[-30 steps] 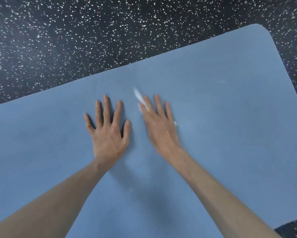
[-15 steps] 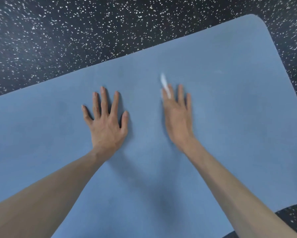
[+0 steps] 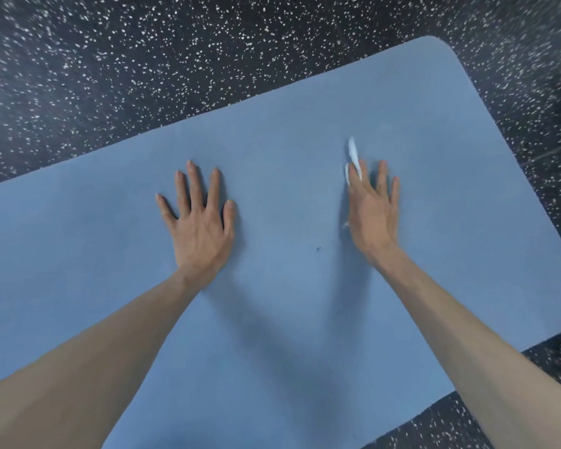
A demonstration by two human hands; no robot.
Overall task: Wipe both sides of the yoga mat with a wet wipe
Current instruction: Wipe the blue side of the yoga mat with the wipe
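- Under the right hand, a white wet wipe is pressed onto the mat by straight, flattened fingers; one end of it sticks out past the fingertips and a small corner shows by the heel of the palm. Nothing curls round the wipe: the hand is flat and carries it by pressure alone.
- Well to that hand's left, the left hand lies palm down with its fingers spread and straight, holding nothing, resting on the mat as a brace.
- Between the two hands sits a small dark speck on the mat; whether it is dirt or a mark cannot be told.
- Both hands rest on the blue yoga mat, which lies flat and unrolled, one rounded corner at the upper right.
- Around the mat is a black speckled floor.
- Judged from its thinness and how it lies, the mat is likely soft, floppy and light, with a grippy face, so a flat palm should drag the wipe without slipping.
- For turning it over, a long edge or the rounded corner looks the best place to take hold; lifted from one point it would probably sag and fold.
- The wipe is limp and thin, and may bunch or roll under the fingers.
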